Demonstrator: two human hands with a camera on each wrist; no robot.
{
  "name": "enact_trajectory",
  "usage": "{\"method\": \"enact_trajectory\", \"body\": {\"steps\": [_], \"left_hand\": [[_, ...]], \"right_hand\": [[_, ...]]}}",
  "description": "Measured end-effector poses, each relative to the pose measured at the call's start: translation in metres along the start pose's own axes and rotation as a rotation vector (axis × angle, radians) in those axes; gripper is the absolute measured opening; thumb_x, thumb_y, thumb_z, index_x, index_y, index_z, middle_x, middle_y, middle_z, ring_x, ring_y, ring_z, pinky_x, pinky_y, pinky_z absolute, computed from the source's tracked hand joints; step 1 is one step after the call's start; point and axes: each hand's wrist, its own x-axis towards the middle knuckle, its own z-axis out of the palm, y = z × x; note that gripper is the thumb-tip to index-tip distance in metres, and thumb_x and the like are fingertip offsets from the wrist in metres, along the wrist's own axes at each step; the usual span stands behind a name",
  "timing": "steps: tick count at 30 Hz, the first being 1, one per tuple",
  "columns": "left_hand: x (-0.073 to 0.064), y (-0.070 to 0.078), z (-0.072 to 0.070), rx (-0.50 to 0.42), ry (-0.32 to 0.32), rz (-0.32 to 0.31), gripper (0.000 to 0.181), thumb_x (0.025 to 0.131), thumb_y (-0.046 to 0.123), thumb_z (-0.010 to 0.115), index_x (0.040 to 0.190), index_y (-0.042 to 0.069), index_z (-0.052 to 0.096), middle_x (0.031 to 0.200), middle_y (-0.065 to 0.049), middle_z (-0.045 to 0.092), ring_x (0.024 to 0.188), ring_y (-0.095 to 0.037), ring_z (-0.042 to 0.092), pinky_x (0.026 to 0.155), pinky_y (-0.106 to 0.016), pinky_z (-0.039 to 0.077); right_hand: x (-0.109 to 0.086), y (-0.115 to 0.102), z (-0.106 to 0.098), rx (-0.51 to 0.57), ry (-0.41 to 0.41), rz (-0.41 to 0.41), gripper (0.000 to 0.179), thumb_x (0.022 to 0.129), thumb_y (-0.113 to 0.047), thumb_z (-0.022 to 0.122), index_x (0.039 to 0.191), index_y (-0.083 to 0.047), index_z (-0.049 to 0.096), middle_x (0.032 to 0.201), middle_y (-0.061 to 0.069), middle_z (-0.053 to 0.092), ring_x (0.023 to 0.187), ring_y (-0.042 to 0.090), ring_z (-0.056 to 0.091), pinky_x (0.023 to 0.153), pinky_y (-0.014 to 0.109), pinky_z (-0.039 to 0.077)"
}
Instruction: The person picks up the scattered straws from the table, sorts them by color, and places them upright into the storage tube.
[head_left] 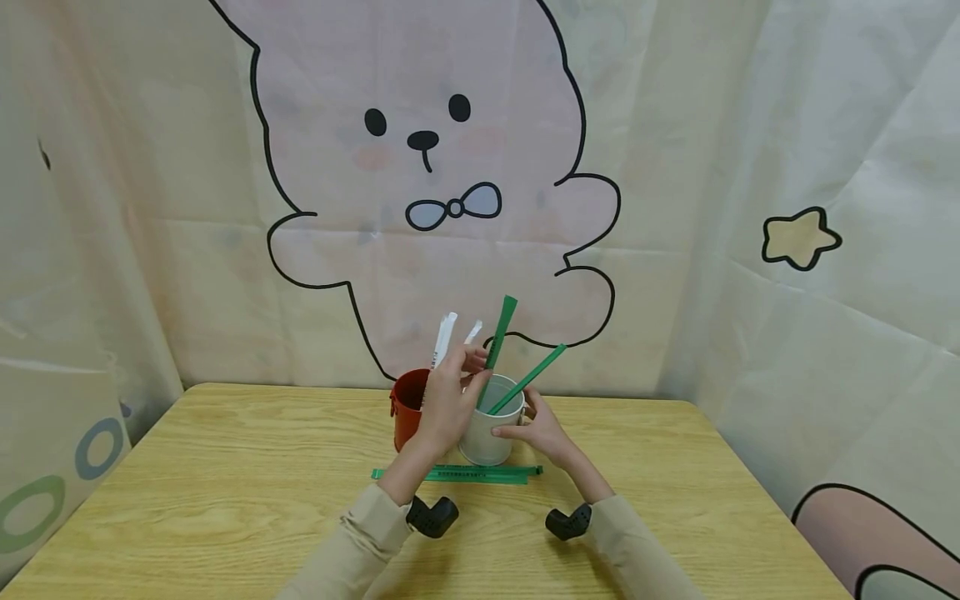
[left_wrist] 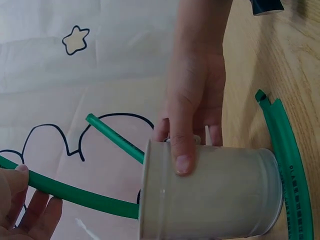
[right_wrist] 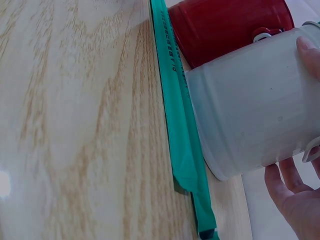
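My left hand [head_left: 448, 404] pinches a long, slim green packet [head_left: 502, 325] between thumb and fingers. That packet's lower end is inside a small white bucket [head_left: 483, 442], below the rim. A second green packet [head_left: 536, 371] leans out of the same bucket toward the right. With the thumb on its front and fingers around the side, my right hand [head_left: 546, 429] holds the white bucket, which stands upright on the table. Lying in front of the bucket's base are more green packets [right_wrist: 172, 115] with dark printing, close against it in the right wrist view.
Just left of the white bucket stands a red bucket [head_left: 405, 417], partly hidden by my left hand. Slim white packets [head_left: 444, 337] rise behind that hand. The wooden table [head_left: 247, 475] ends at a cartoon-printed curtain [head_left: 210, 292]. Each wrist carries a black device [head_left: 433, 517].
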Motion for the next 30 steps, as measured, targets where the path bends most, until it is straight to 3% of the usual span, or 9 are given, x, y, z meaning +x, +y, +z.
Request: {"method": "enact_trajectory", "body": {"steps": [6, 13, 18, 30], "left_hand": [[-0.003, -0.010, 0.008, 0.004, -0.022, 0.005, 0.024, 0.089, 0.003, 0.065, 0.112, 0.005, 0.059, 0.099, -0.012, 0.066, 0.089, -0.022, 0.066, 0.080, -0.033, 0.059], [-0.009, -0.019, 0.014, 0.060, -0.026, 0.023, 0.021, 0.085, 0.003, 0.069, 0.106, 0.005, 0.066, 0.098, -0.009, 0.070, 0.087, -0.020, 0.068, 0.079, -0.032, 0.059], [-0.011, -0.024, 0.017, 0.089, -0.047, 0.029, 0.021, 0.086, 0.004, 0.069, 0.107, 0.004, 0.067, 0.098, -0.009, 0.069, 0.086, -0.020, 0.067, 0.079, -0.033, 0.059], [-0.012, -0.027, 0.020, 0.120, -0.139, -0.037, 0.023, 0.087, 0.003, 0.068, 0.109, 0.004, 0.069, 0.103, -0.012, 0.070, 0.087, -0.022, 0.067, 0.078, -0.034, 0.059]], "right_hand": [[0.002, 0.004, -0.001, 0.007, 0.001, 0.000, 0.084, 0.079, -0.018, 0.079, 0.147, -0.017, 0.030, 0.146, 0.015, 0.041, 0.133, 0.041, 0.040, 0.105, 0.060, 0.037], [0.001, 0.003, -0.002, 0.019, -0.027, -0.030, 0.088, 0.079, -0.019, 0.079, 0.149, -0.012, 0.026, 0.148, 0.021, 0.036, 0.134, 0.043, 0.038, 0.107, 0.062, 0.034], [0.000, 0.001, -0.001, 0.024, -0.023, -0.022, 0.084, 0.079, -0.017, 0.079, 0.147, -0.017, 0.029, 0.148, 0.019, 0.037, 0.135, 0.043, 0.037, 0.108, 0.062, 0.034], [0.000, 0.003, -0.001, 0.019, -0.006, -0.002, 0.083, 0.078, -0.017, 0.080, 0.146, -0.018, 0.032, 0.148, 0.013, 0.039, 0.134, 0.039, 0.040, 0.105, 0.057, 0.040]]}}
